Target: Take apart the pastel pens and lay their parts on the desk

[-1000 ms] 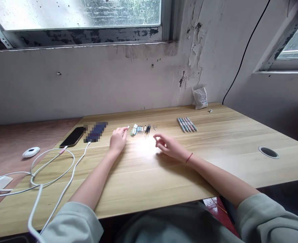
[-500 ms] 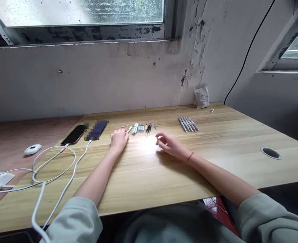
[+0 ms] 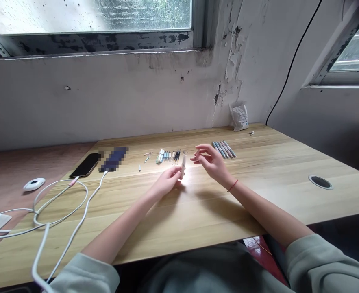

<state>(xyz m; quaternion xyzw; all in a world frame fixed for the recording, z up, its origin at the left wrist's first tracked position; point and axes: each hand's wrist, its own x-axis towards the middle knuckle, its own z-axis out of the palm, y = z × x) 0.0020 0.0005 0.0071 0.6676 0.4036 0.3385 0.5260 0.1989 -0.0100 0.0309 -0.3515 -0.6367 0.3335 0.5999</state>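
Note:
My left hand (image 3: 168, 180) is closed on a pale pen barrel (image 3: 183, 166), which stands nearly upright between its fingertips above the desk. To the right, my right hand (image 3: 212, 163) hovers with thumb and fingers pinched together; whatever sits in the pinch is too small to make out. Just beyond my hands lie pale pen barrels (image 3: 160, 156), short patterned grip pieces (image 3: 169, 156), dark-tipped refills (image 3: 177, 156) and small metal bits (image 3: 185, 151). Several assembled pens (image 3: 224, 149) lie side by side past my right hand. Small slim pieces (image 3: 146, 159) rest on the left.
A black phone (image 3: 85, 165) and a blurred dark blue device (image 3: 114, 159) lie at left, with white cables (image 3: 88, 207) looping forward. A white puck-shaped device (image 3: 34, 184) sits farther left. A crumpled white packet (image 3: 239, 117) stands by the wall. A round cable hole (image 3: 320, 182) is at right.
My left hand has lifted the pen barrel from the left of the parts and brought it right, near my right hand. My right hand has risen slightly and shifted right.

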